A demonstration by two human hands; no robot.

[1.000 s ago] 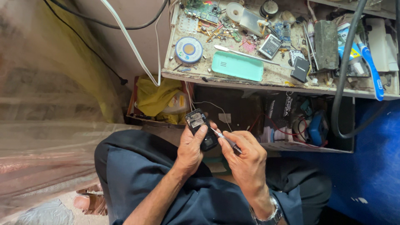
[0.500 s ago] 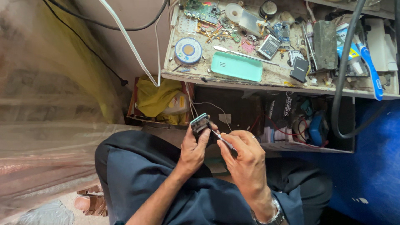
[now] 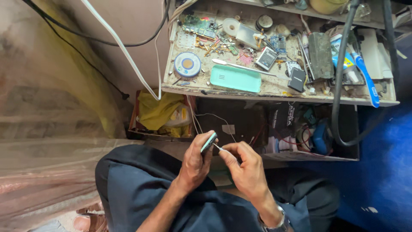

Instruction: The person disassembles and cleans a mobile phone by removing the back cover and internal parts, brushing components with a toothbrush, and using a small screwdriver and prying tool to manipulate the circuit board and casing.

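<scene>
My left hand point(image 3: 195, 161) grips a small mint-green phone body point(image 3: 209, 142), turned on edge so only its thin side shows. My right hand point(image 3: 242, 165) pinches a thin metal tool point(image 3: 217, 148) whose tip touches the phone's edge. Both hands hover over my lap in dark trousers, in front of a low cluttered workbench point(image 3: 274, 91). A matching mint-green back cover point(image 3: 235, 79) lies flat on the bench top above my hands.
The bench top carries a round solder spool point(image 3: 187, 64), circuit boards point(image 3: 198, 25), a phone battery point(image 3: 266, 58), a blue toothbrush point(image 3: 363, 71) and small parts. A shelf below holds wires and a yellow bag point(image 3: 161, 111). A thick black hose point(image 3: 339, 86) hangs at right.
My left hand has rotated the phone from face-up to on edge, so the dark inside no longer shows. The right hand's tool stayed at its edge.
</scene>
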